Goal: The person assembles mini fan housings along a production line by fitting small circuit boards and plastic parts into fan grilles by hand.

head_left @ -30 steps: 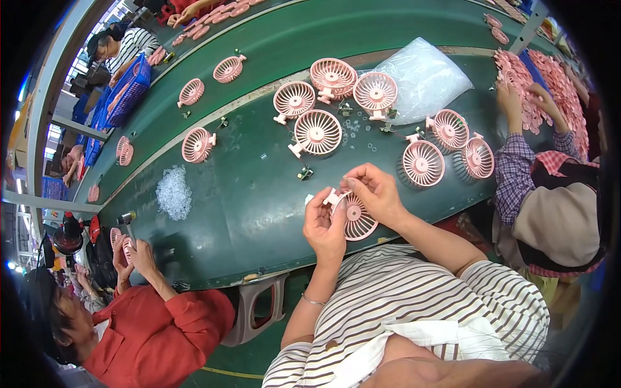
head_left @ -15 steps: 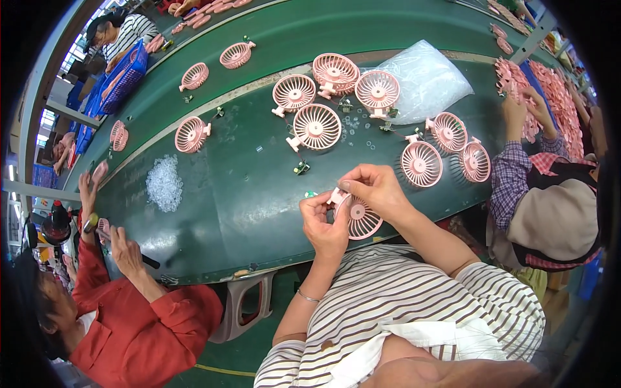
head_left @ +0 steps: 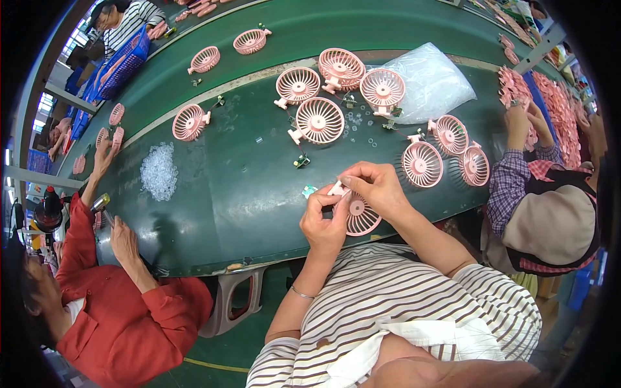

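Between my hands, close to the table's near edge, is a pink fan housing (head_left: 359,216) with a round slatted grille. My left hand (head_left: 323,216) grips its neck from the left, fingers curled. The thumb and fingers of my right hand (head_left: 375,187) pinch at the same neck from above; whether a small part sits between them is hidden. A small green circuit board (head_left: 309,191) shows just beyond my left fingers. Past my hands, another fan housing (head_left: 319,121) lies on the table with a wired circuit board (head_left: 301,160) beside it.
Several more fan housings (head_left: 422,164) lie ahead and to the right. A clear plastic bag (head_left: 427,81) is at the back. A pile of small clear rings (head_left: 159,172) sits at left. A co-worker in a red sleeve (head_left: 155,317) works at left, another in a checked sleeve (head_left: 504,181) at right.
My hands stay at the neck of the fan housing with barely any shift. The view has turned slightly. The left co-worker's far hand has moved toward the pink fans on the belt.
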Tool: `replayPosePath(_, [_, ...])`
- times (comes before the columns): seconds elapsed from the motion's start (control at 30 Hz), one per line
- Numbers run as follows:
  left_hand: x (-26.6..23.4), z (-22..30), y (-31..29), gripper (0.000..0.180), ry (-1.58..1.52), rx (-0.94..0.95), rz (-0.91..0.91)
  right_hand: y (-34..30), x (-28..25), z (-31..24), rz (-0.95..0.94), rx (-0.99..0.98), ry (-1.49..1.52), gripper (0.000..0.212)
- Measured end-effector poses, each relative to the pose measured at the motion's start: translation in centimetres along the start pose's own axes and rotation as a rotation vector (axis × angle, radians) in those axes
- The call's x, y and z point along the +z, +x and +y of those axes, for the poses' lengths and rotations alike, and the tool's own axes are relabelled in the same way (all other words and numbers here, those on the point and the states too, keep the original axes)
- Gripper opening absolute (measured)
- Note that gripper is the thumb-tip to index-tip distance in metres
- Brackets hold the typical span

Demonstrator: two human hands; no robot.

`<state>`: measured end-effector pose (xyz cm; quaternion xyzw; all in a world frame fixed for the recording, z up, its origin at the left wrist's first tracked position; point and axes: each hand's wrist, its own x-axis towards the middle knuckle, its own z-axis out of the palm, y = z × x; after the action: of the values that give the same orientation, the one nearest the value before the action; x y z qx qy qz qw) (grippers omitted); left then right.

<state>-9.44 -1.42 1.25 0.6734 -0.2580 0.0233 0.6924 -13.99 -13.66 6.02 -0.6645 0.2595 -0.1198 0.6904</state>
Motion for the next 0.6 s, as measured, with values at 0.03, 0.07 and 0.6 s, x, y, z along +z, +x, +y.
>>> replayPosePath(0.03, [0.0,0.1,-0.1,0.018,-0.001,-0.032,-0.017,0.0,0.1,0.3,0.009,-0.064,-0.014,0.012])
replayPosePath(0.07, [-0.1,0.1,-0.1,0.017,-0.003,-0.064,-0.035,-0.1,0.1,0.5,0.018,-0.128,-0.029,0.013])
replayPosePath(0.6, [0.0,0.5,0.4,0.029,-0.049,-0.158,0.045,-1.5,-0.5,0.2,-0.032,-0.638,-0.486,0.032])
